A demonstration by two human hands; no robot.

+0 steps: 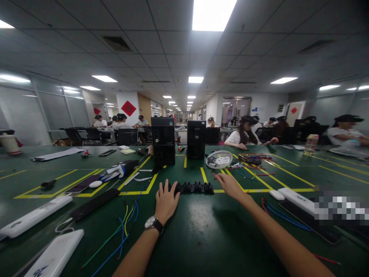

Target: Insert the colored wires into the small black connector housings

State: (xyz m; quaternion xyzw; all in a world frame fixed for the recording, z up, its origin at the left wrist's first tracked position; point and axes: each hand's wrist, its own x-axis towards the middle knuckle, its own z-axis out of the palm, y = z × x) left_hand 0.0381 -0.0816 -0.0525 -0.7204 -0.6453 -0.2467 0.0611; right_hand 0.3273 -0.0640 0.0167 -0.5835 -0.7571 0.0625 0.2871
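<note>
A row of small black plastic blocks lies on the green table in front of me. My left hand rests palm down at the row's left end, its fingers spread and partly covering the end block. To the right, my right hand hovers just above and beside the row, thumb and fingertips pinched together. Something small and reddish shows at those fingertips, too small to make out. Several green, yellow and blue wires lie left of my left forearm.
Two black box-like cases stand beyond the blocks. A white round basket and a pile of loose wires lie right of them. White power banks flank both sides. Across the table sits a person.
</note>
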